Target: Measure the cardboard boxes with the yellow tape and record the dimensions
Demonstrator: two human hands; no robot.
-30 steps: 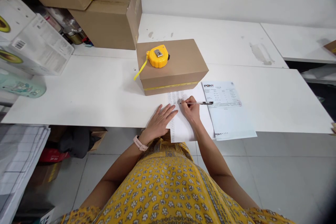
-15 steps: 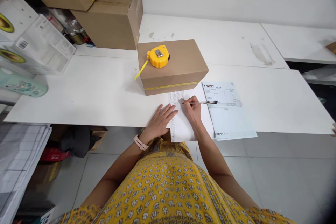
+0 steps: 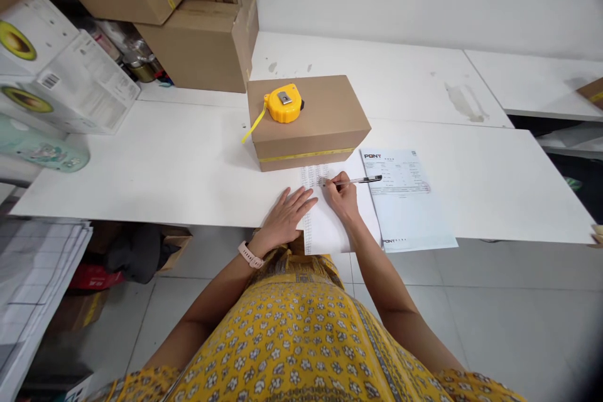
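Slim clear-and-black plastic pen [image 3: 358,181] | pinched near its tip by right hand [image 3: 343,200], at 11 o'clock over white paper sheet [image 3: 327,233] | probably light, stiff, smooth; best gripped low | sheet, likely flimsy, steadied at 9 by spread left hand [image 3: 288,216] | brown cardboard box [image 3: 327,107] seen at 12

White worktop [image 3: 485,195], grey patches [image 3: 464,102] toward rear. Bearing: cardboard box [image 3: 313,116] near centre; written-on paper [image 3: 326,226] at front edge; printed PONY sheet [image 3: 414,220] beside it; mint-green bottle [image 3: 56,154] at left end
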